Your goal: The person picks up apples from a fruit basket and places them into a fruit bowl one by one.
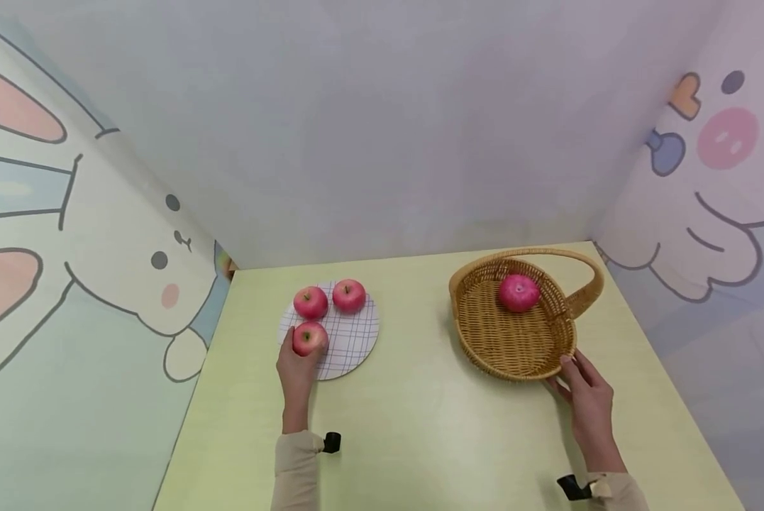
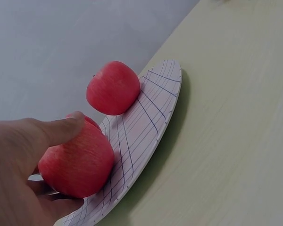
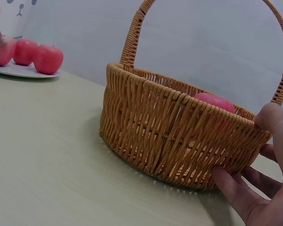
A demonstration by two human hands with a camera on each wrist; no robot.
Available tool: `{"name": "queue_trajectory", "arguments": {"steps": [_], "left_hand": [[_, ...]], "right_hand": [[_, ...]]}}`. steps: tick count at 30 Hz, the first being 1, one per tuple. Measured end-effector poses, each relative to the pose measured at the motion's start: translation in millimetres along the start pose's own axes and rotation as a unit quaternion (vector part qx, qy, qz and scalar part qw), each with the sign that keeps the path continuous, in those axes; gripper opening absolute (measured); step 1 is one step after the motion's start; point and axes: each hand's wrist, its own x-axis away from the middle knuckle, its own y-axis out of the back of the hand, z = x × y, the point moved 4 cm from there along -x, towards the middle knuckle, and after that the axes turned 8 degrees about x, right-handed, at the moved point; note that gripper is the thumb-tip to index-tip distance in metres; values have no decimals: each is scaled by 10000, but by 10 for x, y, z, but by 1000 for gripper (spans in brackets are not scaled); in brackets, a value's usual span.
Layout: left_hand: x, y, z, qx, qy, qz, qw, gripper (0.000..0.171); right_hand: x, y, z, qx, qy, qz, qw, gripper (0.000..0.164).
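On the left, my left hand (image 1: 299, 365) holds a red apple (image 2: 78, 162), thumb on one side and fingers on the other. That apple is at the near left part of a round white plate (image 1: 350, 348) with blue checked lines. Two more apples stand on the plate behind it, one at the left (image 1: 311, 303) and one at the right (image 1: 349, 296). My right hand (image 1: 591, 397) grips a brown wicker basket (image 3: 165, 132) at its near right side, thumb at the rim and fingers low against the wall. Inside the basket lies a round pinkish-red fruit (image 1: 518, 293).
The pale yellow table (image 1: 413, 411) carries both plate and basket, with bare surface between them. A grey wall (image 1: 382, 142) rises behind, and cartoon-printed side walls flank the table. The basket's tall arched handle (image 1: 586, 294) leans to the right in the head view.
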Motion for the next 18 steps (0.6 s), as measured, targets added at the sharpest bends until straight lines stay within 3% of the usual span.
{"name": "queue_trajectory", "arguments": {"steps": [8,18], "left_hand": [[-32,-62,-13,-3,-179,245,9995,85],[-19,-12,18,68,-208,63,9997,86]], "right_hand": [[21,-5,10,-81,87,-68,9999,65],[31,-36,18,-36,168,-47,9998,65]]}}
